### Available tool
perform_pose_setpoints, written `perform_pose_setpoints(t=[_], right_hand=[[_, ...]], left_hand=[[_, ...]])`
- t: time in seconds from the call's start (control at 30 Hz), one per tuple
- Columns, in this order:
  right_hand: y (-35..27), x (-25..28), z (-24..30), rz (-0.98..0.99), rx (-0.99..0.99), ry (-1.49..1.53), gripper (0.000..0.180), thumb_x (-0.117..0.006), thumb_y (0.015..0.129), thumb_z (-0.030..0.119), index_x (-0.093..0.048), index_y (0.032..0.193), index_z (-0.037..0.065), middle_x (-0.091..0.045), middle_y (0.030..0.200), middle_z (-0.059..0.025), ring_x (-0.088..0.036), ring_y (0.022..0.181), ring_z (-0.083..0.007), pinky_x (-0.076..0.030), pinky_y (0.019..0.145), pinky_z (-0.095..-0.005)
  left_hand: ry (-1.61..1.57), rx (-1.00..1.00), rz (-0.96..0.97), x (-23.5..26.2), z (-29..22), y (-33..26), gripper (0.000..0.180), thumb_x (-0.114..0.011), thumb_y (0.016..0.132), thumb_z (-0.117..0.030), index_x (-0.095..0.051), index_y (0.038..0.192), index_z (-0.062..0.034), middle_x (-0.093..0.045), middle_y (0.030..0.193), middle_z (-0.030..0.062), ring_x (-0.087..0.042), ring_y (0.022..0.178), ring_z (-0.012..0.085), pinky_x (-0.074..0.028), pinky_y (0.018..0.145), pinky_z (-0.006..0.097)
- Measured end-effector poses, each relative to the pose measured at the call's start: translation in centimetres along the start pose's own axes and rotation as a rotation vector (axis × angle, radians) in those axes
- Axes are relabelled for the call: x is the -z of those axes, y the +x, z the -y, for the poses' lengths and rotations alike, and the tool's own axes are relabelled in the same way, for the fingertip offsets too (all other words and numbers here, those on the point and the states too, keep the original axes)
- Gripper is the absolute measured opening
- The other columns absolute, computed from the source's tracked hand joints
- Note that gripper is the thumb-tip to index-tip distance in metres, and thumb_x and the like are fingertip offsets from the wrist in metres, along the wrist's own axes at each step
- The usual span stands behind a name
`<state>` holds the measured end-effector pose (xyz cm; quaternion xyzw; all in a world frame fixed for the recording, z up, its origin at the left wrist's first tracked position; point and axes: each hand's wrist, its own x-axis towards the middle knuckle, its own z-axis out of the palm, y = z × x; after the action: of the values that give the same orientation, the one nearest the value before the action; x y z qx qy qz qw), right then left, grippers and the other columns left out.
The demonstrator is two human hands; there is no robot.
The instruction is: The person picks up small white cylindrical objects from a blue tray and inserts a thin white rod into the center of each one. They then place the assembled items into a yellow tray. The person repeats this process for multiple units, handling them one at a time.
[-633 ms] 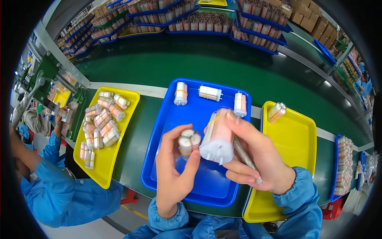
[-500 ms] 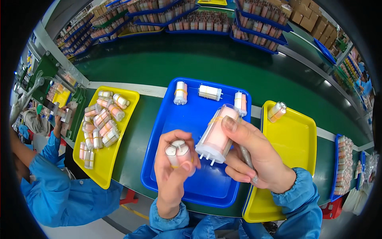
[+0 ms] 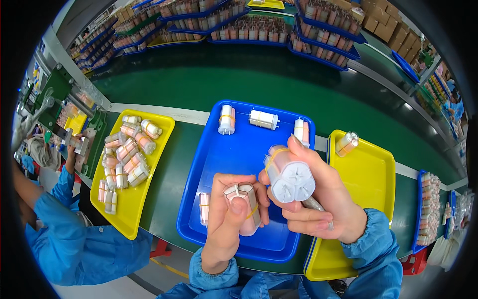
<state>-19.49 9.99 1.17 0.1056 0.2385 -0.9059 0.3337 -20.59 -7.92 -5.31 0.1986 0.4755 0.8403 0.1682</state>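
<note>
Pink-and-white banded bundle (image 3: pixel 242 207) sat pinched in the left hand (image 3: pixel 230 224), whose grip was pressed around it, above the near half of the blue tray (image 3: pixel 239 154). Beside it, the right hand (image 3: pixel 318 199) clasped a larger bundle (image 3: pixel 288 172), end-on. Three bundles lay along the tray's far edge; yellow trays (image 3: pixel 132 209) flanked it on the green desk (image 3: pixel 169 174).

Both hands over blue tray (image 3: pixel 226 164), left hand (image 3: pixel 230 222) gripping small bundle (image 3: pixel 244 207), right hand (image 3: pixel 318 199) large bundle (image 3: pixel 289 174)
</note>
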Motion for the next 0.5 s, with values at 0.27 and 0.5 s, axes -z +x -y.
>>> perform_pose_setpoints(t=[0.27, 0.5], right_hand=[[0.11, -0.66, -0.21, -0.08, 0.041, -0.189, 0.051, -0.038, 0.101, 0.052, -0.056, 0.086, 0.007, -0.056, 0.062, -0.0089, -0.029, 0.029, -0.0051, -0.028, 0.028, -0.018], [0.14, -0.54, -0.52, -0.026, 0.032, -0.156, 0.051, -0.037, 0.102, 0.052, -0.054, 0.084, 0.007, -0.049, 0.058, -0.0046, -0.029, 0.029, -0.0053, -0.029, 0.029, -0.0178]], left_hand=[[0.047, 0.019, -0.094, 0.06, -0.5, 0.17, 0.046, -0.043, 0.101, -0.045, -0.038, 0.122, -0.0036, -0.058, 0.094, 0.0171, -0.058, 0.067, 0.0188, -0.048, 0.061, 0.03], [0.056, 0.036, -0.092, 0.0, -0.45, 0.22, 0.045, -0.041, 0.102, -0.044, -0.039, 0.12, -0.0029, -0.058, 0.093, 0.0151, -0.059, 0.066, 0.0186, -0.048, 0.06, 0.03]])
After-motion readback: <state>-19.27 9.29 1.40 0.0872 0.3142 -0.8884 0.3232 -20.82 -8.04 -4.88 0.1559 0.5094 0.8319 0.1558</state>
